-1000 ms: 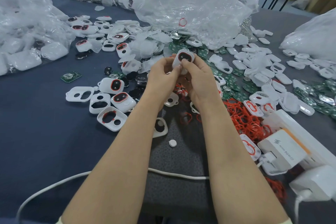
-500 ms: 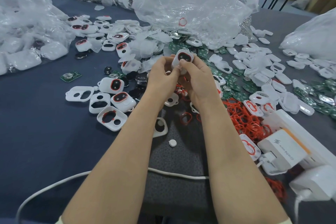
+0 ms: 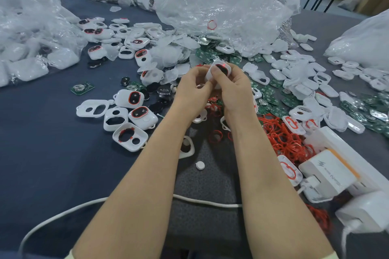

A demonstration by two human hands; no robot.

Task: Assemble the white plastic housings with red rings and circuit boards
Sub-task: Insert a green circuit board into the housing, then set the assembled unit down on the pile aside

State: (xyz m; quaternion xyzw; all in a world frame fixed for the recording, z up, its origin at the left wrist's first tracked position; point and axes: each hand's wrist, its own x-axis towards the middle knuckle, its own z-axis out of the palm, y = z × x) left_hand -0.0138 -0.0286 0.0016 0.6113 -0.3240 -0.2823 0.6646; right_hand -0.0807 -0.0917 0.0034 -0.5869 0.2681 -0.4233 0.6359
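Both hands hold one white housing (image 3: pixel 221 68) with a red ring around its dark window, lifted above the table's middle. My left hand (image 3: pixel 192 88) pinches its lower left edge. My right hand (image 3: pixel 232 90) grips its right side, thumb pressed across the front. Loose red rings (image 3: pixel 282 139) lie in a heap to the right of my right forearm. Green circuit boards (image 3: pixel 271 99) are scattered behind and right of the hands. Finished housings (image 3: pixel 143 116) and empty white shells (image 3: pixel 129 136) sit to the left.
Crumpled clear plastic bags (image 3: pixel 221 2) fill the back and far left. White chargers on a power strip (image 3: pixel 328 174) stand at the right front, and a white cable (image 3: pixel 206 201) crosses under my forearms. A small white button (image 3: pixel 200 165) lies between my arms. Many white covers (image 3: pixel 303 86) spread right.
The housing has tilted slightly in my fingers and my right thumb now lies further over its front. Both arms stay in the same place.
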